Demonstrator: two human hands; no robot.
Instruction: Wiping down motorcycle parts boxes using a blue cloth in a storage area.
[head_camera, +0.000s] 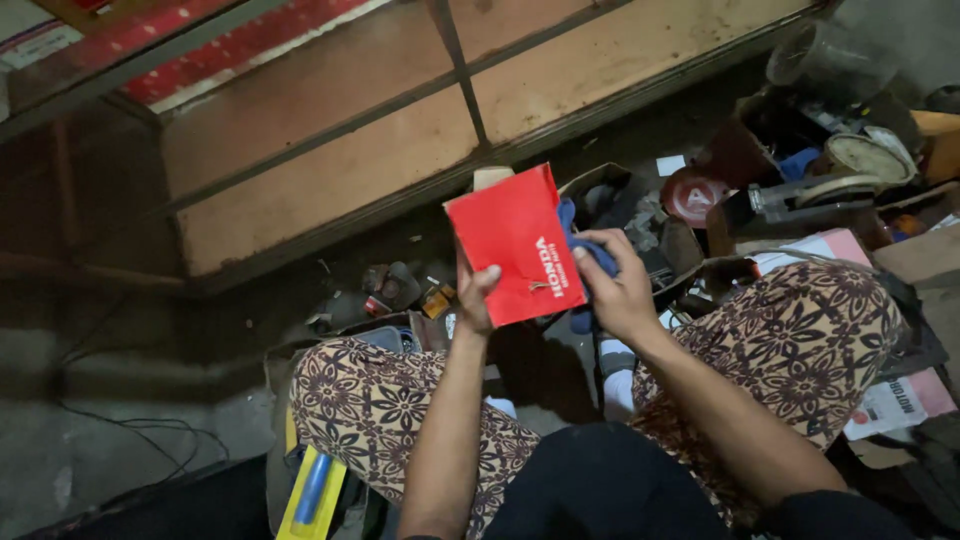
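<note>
open floor (130, 400) lay to the left, crossed only by a thin cable (150, 425). ahead, a wooden shelf (330, 150) walled off the far side. small parts (390, 288) cluttered the strip below it. to the right, boxes (830, 245) and a round tin (868, 158) crowded the ground beside the knee (810, 330).

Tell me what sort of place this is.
Probably a small repair workshop or parts store, worked from the floor: a cluttered heap of parts and tins, a wooden shelf unit, and a red parts packet held in both hands.
</note>
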